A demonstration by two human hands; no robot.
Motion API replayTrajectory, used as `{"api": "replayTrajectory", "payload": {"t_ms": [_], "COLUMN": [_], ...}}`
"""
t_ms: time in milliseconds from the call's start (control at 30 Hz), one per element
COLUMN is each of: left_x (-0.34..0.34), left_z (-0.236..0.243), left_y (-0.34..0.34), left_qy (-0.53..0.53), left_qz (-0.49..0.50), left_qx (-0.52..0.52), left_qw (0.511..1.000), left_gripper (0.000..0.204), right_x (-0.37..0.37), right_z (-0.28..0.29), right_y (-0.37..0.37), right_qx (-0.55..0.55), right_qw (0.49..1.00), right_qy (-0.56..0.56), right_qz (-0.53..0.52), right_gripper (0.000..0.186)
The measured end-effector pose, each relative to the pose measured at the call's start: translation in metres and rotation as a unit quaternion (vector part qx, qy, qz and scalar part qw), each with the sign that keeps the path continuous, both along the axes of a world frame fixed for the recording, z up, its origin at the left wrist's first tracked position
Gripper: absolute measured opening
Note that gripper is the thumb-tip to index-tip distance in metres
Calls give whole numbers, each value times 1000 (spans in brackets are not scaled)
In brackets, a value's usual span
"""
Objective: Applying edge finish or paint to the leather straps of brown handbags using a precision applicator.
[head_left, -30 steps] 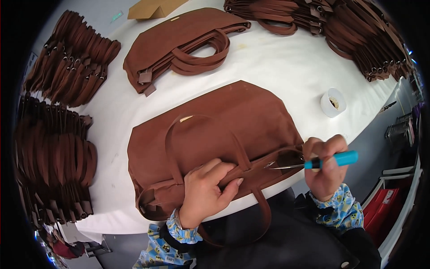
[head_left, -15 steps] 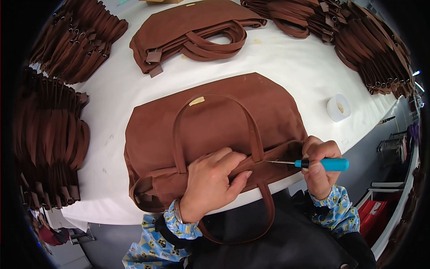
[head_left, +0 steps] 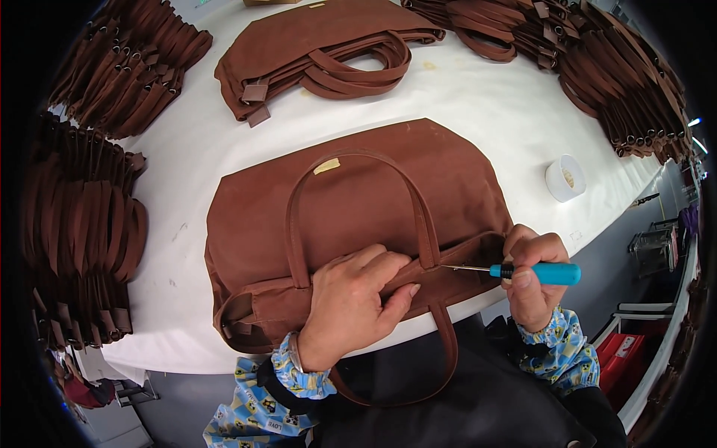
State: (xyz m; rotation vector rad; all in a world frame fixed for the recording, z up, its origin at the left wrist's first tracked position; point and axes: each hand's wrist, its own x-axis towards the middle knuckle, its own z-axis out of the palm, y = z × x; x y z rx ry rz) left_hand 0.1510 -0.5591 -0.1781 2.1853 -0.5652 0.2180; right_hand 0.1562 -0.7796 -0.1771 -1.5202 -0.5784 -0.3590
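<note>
A brown handbag [head_left: 351, 209] lies on its side in front of me, its mouth toward my body. One handle [head_left: 292, 239] arches over the bag and the other hangs off the table edge. My left hand [head_left: 355, 302] grips the bag at its top edge, between the ends of the handles, with the thumb toward me and some fingertips hidden. In my closed right hand [head_left: 534, 276] is a blue-handled awl [head_left: 556, 274] with a black collar. Its thin metal tip points left and meets the bag beside the far handle's right base. A strip of yellow tape [head_left: 327, 166] sticks to the bag.
Further back lies another brown bag [head_left: 299, 48] with folded handles. Brown strap bundles are stacked at the left [head_left: 82, 231] and right [head_left: 620, 82]. A small white cup [head_left: 565, 179] with pale contents stands on the white-covered table [head_left: 172, 246], whose edge runs close to my lap.
</note>
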Motion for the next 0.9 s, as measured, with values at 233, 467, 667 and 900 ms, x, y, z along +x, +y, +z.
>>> {"api": "replayTrajectory", "payload": {"t_ms": [233,467,667,900], "left_x": [-1,3,1,2], "left_z": [2,-4,-2,-8], "left_y": [2,1,1,0], "left_qy": [3,24,22,-6], "left_qz": [-1,1,25,25], "left_qx": [23,-46,-59,-38], "left_qw": [1000,999,998,999], "left_gripper": [18,20,20,19], "right_x": [1,6,-10,-20], "right_z": [0,6,9,1], "right_y": [1,-2,2,3], "right_qx": [5,176,150,121], "right_qw": [1000,982,985,986], "right_qy": [-9,49,52,111], "right_qz": [6,44,63,-2], "right_gripper": [17,20,17,16]}}
